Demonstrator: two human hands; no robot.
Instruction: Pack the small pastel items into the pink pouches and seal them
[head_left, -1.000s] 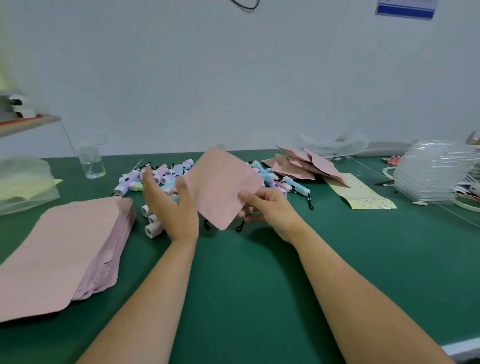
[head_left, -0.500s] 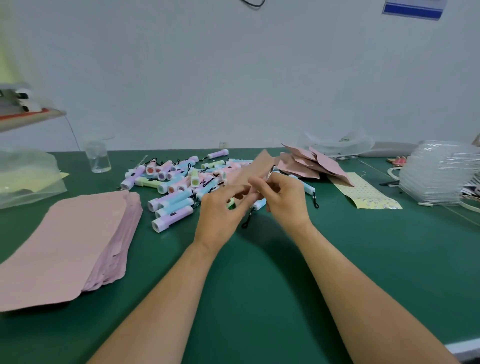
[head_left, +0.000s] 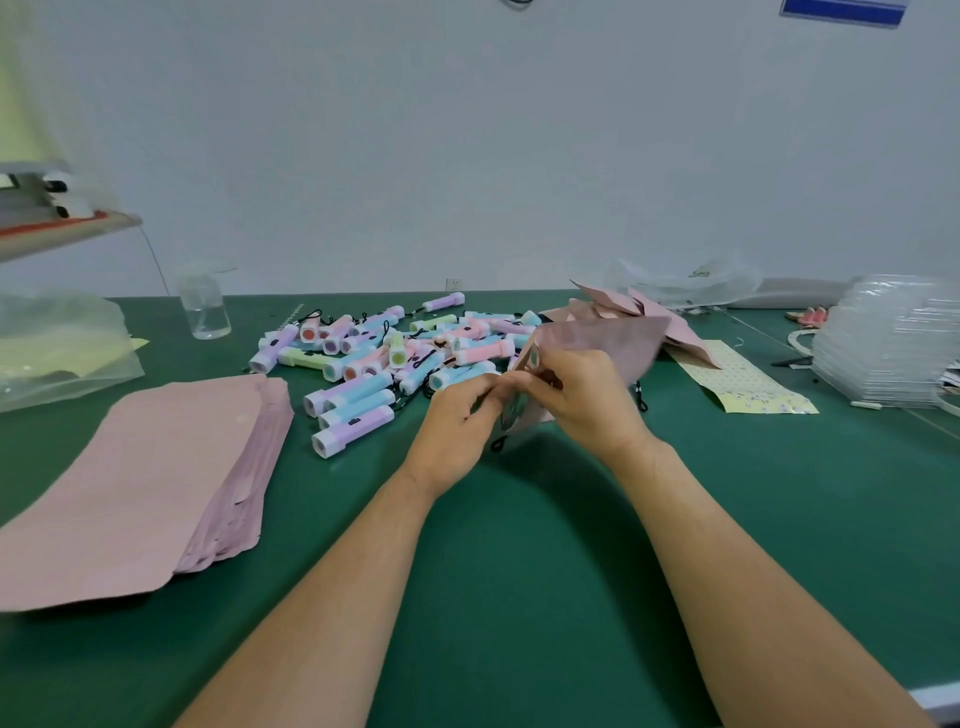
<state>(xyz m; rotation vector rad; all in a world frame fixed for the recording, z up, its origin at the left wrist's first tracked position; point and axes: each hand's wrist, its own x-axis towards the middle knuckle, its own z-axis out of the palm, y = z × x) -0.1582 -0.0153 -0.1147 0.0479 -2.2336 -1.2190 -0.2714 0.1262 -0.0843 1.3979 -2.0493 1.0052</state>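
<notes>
The left hand (head_left: 457, 418) and right hand (head_left: 589, 402) pinch the near edge of a pink pouch (head_left: 615, 343), its length slanting away rightward. The pastel items (head_left: 363, 364) lie just beyond, nearer the left hand.

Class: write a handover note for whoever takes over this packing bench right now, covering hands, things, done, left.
Left hand and right hand both pinch one pink pouch at its near edge.
Loose pastel items lie heaped behind the hands; empty pouch stack at left; a few other pouches at back right.
Done: unclear whether this pouch is filled.
Left: seal it, then pack the heap.
</notes>
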